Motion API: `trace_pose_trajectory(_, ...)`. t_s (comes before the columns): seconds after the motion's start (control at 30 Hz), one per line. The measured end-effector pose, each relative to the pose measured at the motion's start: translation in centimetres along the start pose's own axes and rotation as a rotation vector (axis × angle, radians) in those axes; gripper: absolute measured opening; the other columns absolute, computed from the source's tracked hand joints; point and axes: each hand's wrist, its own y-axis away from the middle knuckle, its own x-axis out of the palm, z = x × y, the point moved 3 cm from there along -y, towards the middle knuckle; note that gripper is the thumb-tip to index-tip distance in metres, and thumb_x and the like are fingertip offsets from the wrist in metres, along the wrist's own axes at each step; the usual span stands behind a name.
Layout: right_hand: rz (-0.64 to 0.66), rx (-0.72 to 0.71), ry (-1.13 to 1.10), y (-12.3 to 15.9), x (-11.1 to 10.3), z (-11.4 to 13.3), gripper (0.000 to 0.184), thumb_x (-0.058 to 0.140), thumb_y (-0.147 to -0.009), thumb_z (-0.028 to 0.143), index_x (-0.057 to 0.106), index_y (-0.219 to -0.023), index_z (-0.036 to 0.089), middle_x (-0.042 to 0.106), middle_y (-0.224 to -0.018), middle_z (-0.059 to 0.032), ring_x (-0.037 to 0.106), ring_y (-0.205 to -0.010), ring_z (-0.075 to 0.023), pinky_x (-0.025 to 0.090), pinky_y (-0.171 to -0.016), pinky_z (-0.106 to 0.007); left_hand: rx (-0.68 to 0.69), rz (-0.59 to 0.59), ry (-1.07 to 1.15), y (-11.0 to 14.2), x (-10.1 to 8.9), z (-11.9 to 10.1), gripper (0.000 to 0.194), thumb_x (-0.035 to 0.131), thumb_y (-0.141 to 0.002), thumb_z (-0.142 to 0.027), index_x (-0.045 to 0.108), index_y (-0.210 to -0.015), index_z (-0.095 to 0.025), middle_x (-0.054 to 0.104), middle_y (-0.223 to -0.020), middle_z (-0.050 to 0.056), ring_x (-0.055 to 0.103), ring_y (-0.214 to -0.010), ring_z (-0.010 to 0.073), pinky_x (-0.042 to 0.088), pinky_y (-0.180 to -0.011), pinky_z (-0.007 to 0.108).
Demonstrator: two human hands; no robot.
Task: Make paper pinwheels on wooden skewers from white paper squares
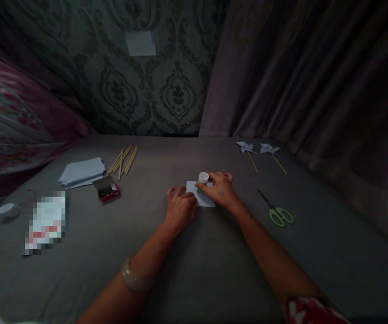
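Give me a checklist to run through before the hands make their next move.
1. Left hand on the small white sheet: ok, fingers at its left edge.
2. Right hand gripping the white-and-green container: ok, held over the sheet.
3. Container touching the sheet: cannot tell, fingers hide its lower end.
4. Scissors clear of both hands: ok, lying right of the right hand.
5. Red box shut: not ok, its lid is open.

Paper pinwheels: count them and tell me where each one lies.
2. The left pinwheel lies beyond the scissors, farther away than the right hand; the right pinwheel lies just beside it. No others show.
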Motion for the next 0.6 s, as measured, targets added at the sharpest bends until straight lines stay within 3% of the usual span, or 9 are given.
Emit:
trace_pose_trajectory(0.4,0.094,0.029,-0.039,0.3,1.5,-1.0,0.02,0.068,-0.076,0.04,0.065,-0.081,0.021,0.069,-0.082,-0.0045,0.06,-0.084,-0.0216,0.035,-0.082,-0.035,-0.019,0.052,0.017,-0.3,-0.2,-0.1,0.021,0.05,-0.086,-0.017,0.07,-0.088,-0.024,0.072,-0.099,0.007,0.055,-0.107,0.0283,0.022,-0.1,0.055)
trace_pose_trajectory(0.6,0.106,0.017,-0.041,0.5,2.2,-1.2,0.019,0.067,-0.077,0.04,0.063,-0.08,0.021,0.067,-0.079,-0.0054,0.059,-0.08,-0.0221,0.038,-0.075,-0.034,0.023,0.057,0.066,-0.3,0.3,0.3,0.021,0.048,-0.086,-0.015,0.068,-0.083,-0.021,0.072,-0.098,0.007,0.06,-0.102,0.024,0.019,-0.107,0.054)
